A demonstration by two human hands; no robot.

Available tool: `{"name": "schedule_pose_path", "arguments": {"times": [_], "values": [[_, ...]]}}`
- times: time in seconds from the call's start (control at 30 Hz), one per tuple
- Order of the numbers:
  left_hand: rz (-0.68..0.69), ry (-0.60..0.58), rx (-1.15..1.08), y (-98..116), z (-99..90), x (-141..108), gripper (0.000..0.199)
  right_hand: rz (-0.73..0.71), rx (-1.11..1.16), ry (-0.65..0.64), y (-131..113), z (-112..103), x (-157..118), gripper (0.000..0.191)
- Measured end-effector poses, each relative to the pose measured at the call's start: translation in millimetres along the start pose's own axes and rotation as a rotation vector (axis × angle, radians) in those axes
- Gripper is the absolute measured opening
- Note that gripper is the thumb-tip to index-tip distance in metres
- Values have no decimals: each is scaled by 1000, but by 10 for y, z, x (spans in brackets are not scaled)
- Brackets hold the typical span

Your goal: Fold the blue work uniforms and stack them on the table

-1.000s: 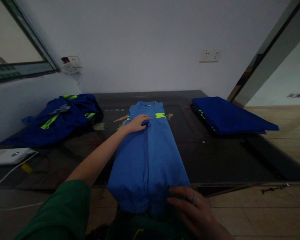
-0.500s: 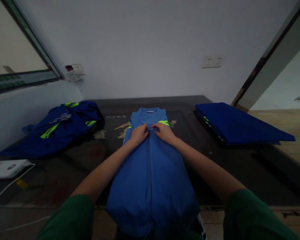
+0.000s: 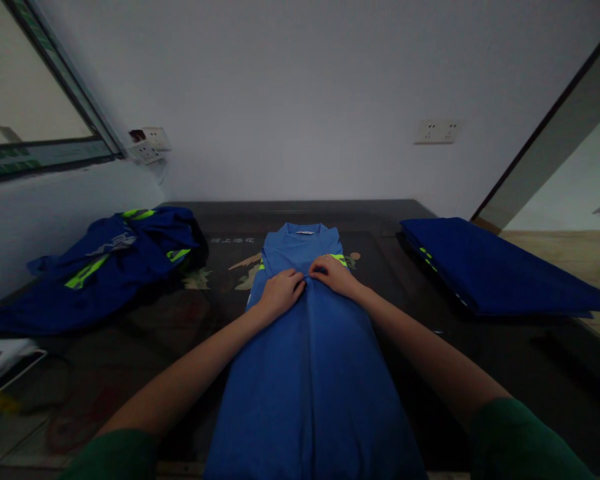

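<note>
A light blue jacket (image 3: pixel 307 373) with yellow-green bands lies lengthwise before me, its collar at the far end and its lower part reaching over the table's near edge. At the upper part of its centre line, my left hand (image 3: pixel 283 291) has its fingers curled on the fabric. Just right of it, my right hand (image 3: pixel 331 273) pinches the cloth along the same line. The two hands are close together, a small gap between their fingertips. How much fabric each one grips is partly hidden by the fingers.
On the dark table (image 3: pixel 180 373), a crumpled dark blue garment (image 3: pixel 125 257) with yellow-green stripes lies left. A flat folded blue garment (image 3: pixel 495 267) rests right. A white device (image 3: pixel 5 357) with a cable is at the left edge. Wall sockets (image 3: pixel 437 131) are behind.
Both hands have come slightly nearer along the jacket's centre line, still at the fabric. The camera view has shifted, so the table's items appear lower and more spread out.
</note>
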State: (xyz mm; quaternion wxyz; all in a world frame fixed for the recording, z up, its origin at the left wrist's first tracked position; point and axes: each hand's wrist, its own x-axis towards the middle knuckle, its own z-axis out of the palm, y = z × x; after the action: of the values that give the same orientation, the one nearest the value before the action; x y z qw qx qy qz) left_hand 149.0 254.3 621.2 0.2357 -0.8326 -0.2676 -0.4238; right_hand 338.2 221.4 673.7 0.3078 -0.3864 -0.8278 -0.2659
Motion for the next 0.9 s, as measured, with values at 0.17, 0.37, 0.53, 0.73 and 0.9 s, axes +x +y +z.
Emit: {"name": "schedule_pose_path", "arguments": {"times": [0.17,0.37,0.53,0.73,0.9], "values": [[-51,41,-162,-51,47,-33,18,22,79,59,-91,-30,-83,13],[58,20,-65,-32,65,-81,13,30,16,15,-185,5,-297,16],[186,-47,146,-10,27,-111,18,11,-36,-11,-248,105,-401,27],[143,-49,104,-135,29,-121,15,43,52,86,-189,47,-408,28],[147,-43,40,-198,37,-127,13,24,8,54,-145,126,-474,27]]}}
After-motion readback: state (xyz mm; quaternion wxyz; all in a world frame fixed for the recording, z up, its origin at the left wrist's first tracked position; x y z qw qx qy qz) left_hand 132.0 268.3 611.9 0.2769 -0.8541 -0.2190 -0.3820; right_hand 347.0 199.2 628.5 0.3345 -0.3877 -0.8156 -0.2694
